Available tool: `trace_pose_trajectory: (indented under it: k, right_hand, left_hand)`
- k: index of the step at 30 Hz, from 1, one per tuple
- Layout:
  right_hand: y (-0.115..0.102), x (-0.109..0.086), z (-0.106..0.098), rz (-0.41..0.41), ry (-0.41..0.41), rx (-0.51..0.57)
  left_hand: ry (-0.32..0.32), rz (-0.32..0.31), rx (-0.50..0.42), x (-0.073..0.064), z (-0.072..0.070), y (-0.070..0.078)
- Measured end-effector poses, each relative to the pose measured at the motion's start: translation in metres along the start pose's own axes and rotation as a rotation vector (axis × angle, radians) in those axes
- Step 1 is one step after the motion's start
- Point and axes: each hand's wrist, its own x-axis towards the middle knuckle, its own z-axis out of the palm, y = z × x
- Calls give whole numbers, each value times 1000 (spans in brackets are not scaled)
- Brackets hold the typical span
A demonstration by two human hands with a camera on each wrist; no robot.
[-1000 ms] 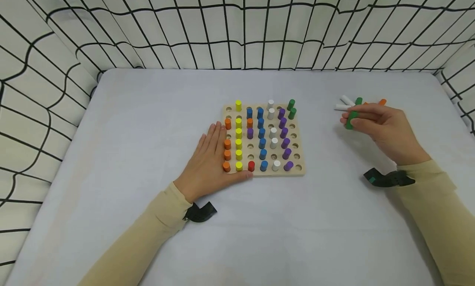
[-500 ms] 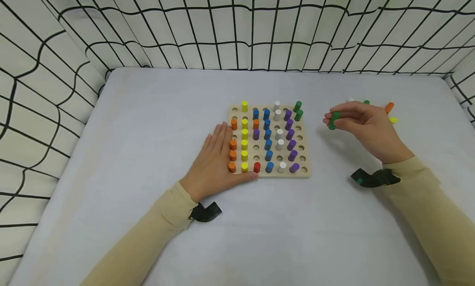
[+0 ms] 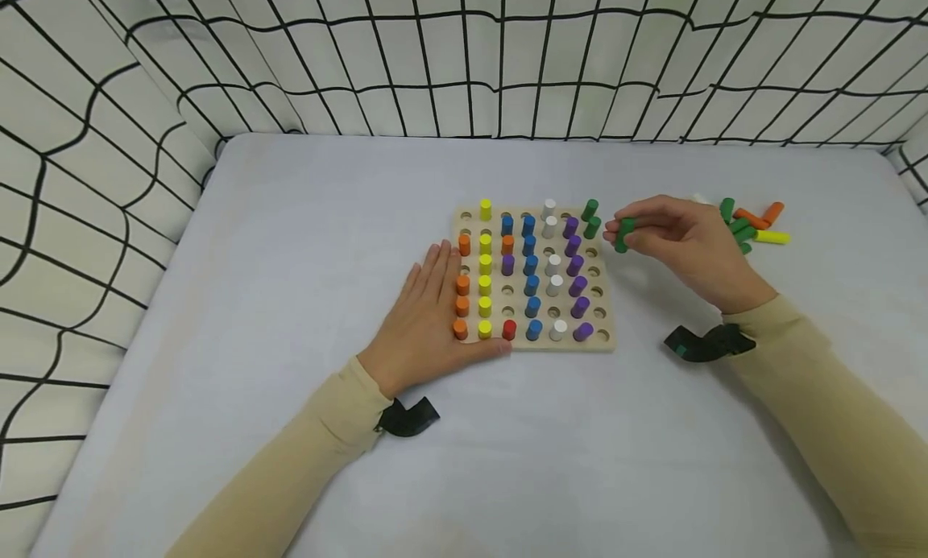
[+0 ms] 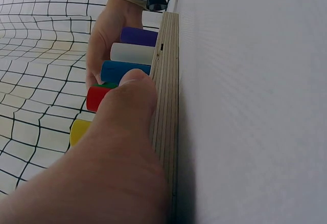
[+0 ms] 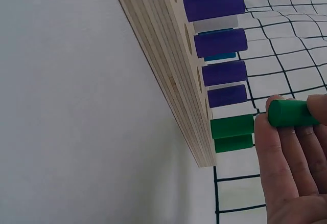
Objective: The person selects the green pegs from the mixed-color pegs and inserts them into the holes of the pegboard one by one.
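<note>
A wooden pegboard [image 3: 609,341] lies on the table, with columns of orange, yellow, blue, white and purple pegs, one red peg [image 3: 510,329] and two green pegs [image 3: 591,210] at its far right corner. My left hand [image 3: 420,316] lies with straight fingers along the board's left edge, its thumb [image 4: 127,101] against the near edge. Between thumb and fingers my right hand [image 3: 685,244] pinches a green peg [image 3: 625,234], held just off the board's right side. In the right wrist view this held peg [image 5: 291,113] is close to the two standing green ones.
Behind my right hand lies a loose pile of pegs: green [image 3: 727,210], orange [image 3: 773,212], yellow [image 3: 772,237] and a partly hidden white one. Several holes in the board's right column [image 3: 596,292] hold no peg. A white wall with black grid lines [image 3: 500,59] rises behind the white table [image 3: 290,220].
My right hand has carried the green peg leftward from the pile to the board's right side, uncovering more loose pegs. My left hand keeps its place on the board; the view has shifted slightly.
</note>
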Motion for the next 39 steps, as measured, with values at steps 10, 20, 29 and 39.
trace_pose_trajectory:
  k: [10,20,29,39]
  right_hand:
    - [3,8,13,-7,-31,1]
    - [7,13,19,-23,-33,-29]
    - [13,15,18,11,-15,-54]
    - [18,16,18,22,-16,-66]
  left_hand:
    - [6,-4,9,1,1,-1]
    - [10,-1,5,1,2,0]
    - [7,-1,8,1,1,0]
    - [14,7,-4,0,1,1]
